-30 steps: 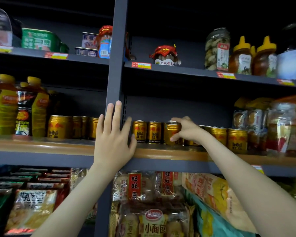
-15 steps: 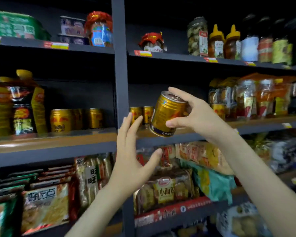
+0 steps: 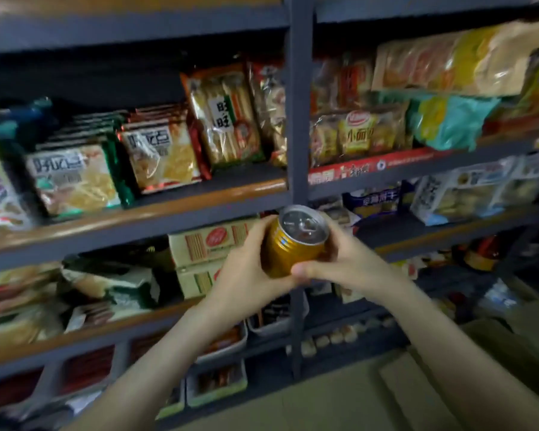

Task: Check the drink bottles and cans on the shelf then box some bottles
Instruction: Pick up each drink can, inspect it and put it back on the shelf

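Both hands, left hand (image 3: 249,275) and right hand (image 3: 346,262), wrap fingers around the gold can (image 3: 293,244) (rigid, probably slick); side grip suits.

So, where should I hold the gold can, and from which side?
Grip the gold can by its round side wall, from either side, as the left hand and right hand do. It is tilted, lid toward the camera; leave the lid uncovered.

A gold metal drink can (image 3: 293,248) with a silver pull-tab lid is tilted, top facing up and toward the viewer. It is gripped mid-scene between the left hand (image 3: 246,275) and the right hand (image 3: 349,262).
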`<move>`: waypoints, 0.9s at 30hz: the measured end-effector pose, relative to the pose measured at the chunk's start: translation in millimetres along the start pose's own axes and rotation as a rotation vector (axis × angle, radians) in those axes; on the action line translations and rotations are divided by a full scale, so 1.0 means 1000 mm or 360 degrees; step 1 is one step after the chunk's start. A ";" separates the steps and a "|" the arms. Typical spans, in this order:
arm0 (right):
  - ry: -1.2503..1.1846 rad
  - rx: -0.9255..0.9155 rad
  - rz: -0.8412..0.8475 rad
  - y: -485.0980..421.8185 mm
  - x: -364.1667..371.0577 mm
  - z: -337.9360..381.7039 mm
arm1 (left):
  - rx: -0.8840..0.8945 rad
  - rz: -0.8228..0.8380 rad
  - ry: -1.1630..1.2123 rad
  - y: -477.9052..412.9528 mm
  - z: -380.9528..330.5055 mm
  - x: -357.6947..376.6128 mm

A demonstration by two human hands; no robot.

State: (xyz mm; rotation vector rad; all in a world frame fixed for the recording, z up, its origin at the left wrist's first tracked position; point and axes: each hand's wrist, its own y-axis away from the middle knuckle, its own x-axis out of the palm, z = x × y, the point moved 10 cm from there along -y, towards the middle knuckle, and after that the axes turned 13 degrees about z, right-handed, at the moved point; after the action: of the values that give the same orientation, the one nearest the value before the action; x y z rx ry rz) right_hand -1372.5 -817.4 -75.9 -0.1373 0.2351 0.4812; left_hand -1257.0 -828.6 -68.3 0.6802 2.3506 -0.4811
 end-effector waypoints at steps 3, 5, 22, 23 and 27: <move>-0.0125 0.0106 0.0033 -0.001 0.026 -0.040 | -0.0081 0.0023 -0.0085 0.022 0.030 0.016; -0.0223 0.0146 0.0049 -0.004 0.040 -0.055 | -0.0089 -0.0055 -0.0206 0.035 0.037 0.018; -0.1584 0.0049 0.0547 -0.041 0.097 -0.101 | -0.0816 0.0072 0.2015 0.095 0.112 0.054; -0.1576 0.0065 0.0568 -0.043 0.098 -0.103 | -0.0765 0.0063 0.2011 0.095 0.110 0.052; -0.1403 0.0205 0.0435 -0.051 0.091 -0.119 | -0.0622 -0.0101 0.1953 0.089 0.112 0.041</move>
State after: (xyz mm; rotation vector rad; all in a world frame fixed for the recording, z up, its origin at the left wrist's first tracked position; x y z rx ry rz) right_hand -1293.1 -844.6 -209.8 0.2406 -0.5866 0.7507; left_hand -1179.1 -798.5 -191.8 0.8307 3.4308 0.5678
